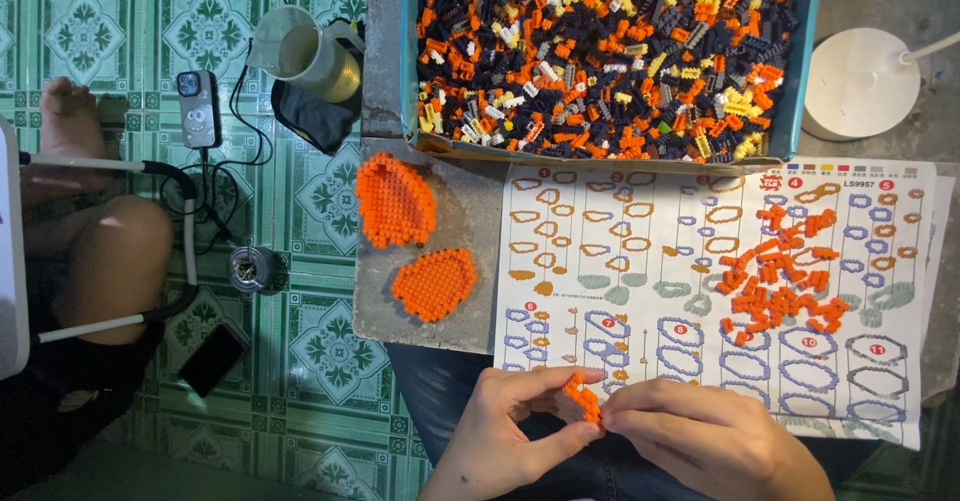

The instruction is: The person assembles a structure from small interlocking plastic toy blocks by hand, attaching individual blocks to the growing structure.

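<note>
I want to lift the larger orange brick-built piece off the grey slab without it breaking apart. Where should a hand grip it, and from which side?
Probably pinch the larger orange piece across its width, by the two long curved edges, coming from above. It lies flat on the grey slab with bare surface all round, and the smaller orange piece lies apart from its lower end. Gripping the narrow tip alone might snap the thin plate.

Small bricks [600, 51]: glossy hard plastic. Built orange pieces [396, 199]: studded, bumpy plastic. Instruction sheet [700, 291]: smooth matt paper. Surface [470, 221]: rough grey concrete. Floor [200, 21]: glazed patterned tile, slight sheen. Jug [300, 53]: translucent plastic.
</note>
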